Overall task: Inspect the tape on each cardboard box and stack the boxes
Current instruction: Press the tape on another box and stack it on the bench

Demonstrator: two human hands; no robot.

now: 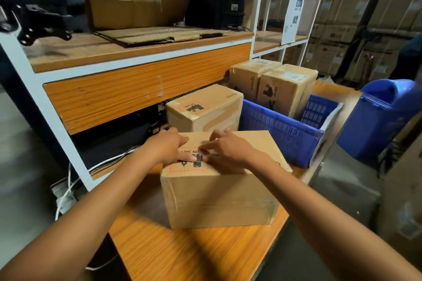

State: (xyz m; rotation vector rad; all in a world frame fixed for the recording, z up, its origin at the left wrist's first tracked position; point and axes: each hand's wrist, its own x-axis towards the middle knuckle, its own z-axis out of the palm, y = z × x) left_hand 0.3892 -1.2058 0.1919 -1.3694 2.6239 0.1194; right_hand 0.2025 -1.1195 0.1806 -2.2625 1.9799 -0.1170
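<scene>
Near cardboard box [219, 198]: we see it resting on the wooden table [194, 253], at the near centre, with both hands on its top face.
Tape [262, 203]: clear, glossy bands wrap the near face and the right edge.
Label [189, 163]: a red-bordered "UN 3481" mark on the top, partly covered by the hands.
Left hand [166, 146]: laid flat on the top's far left, fingers fairly straight, thumb on the label; it grips nothing.
Right hand [228, 150]: fingers bent, tips touching the top beside the label; we see nothing held.
Second box [205, 107]: just behind the near box, against the shelving [146, 89].
Blue crate [280, 130]: right of the second box.
Far boxes [285, 86]: two side by side at the crate's far end.
Blue bin [383, 116]: far right, off the table.
</scene>
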